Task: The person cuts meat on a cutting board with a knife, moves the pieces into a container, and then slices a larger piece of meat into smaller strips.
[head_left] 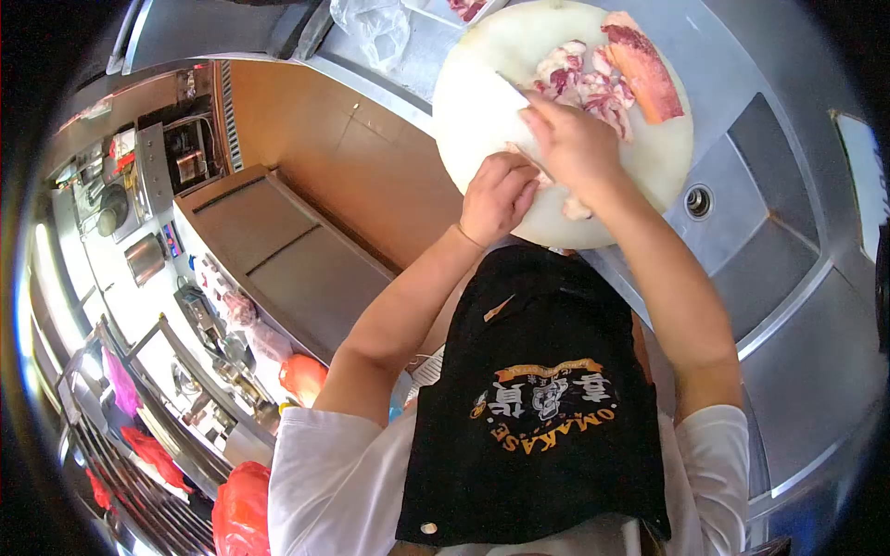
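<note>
My right hand (575, 139) is closed around the grip of a broad-bladed knife (505, 109), its pale blade hard to set apart from the white board. My left hand (501, 196) has curled fingers pressed on a small piece of pale meat (543, 179), close beside the blade. Both hands are over a round white cutting board (468, 69). Beyond my right hand lie several cut chunks of red and white fatty meat (603, 97). A larger slab of meat (644, 74) rests at the board's far right edge. Another small piece (576, 208) sits below my right wrist.
A clear plastic bag (373, 28) and a white tray (443, 11) holding meat are beyond the board. A sink basin with a drain (698, 201) is to the right. Left of me stand a brown-topped cabinet (306, 250), a wire rack (139, 473) and red plastic bags (243, 510).
</note>
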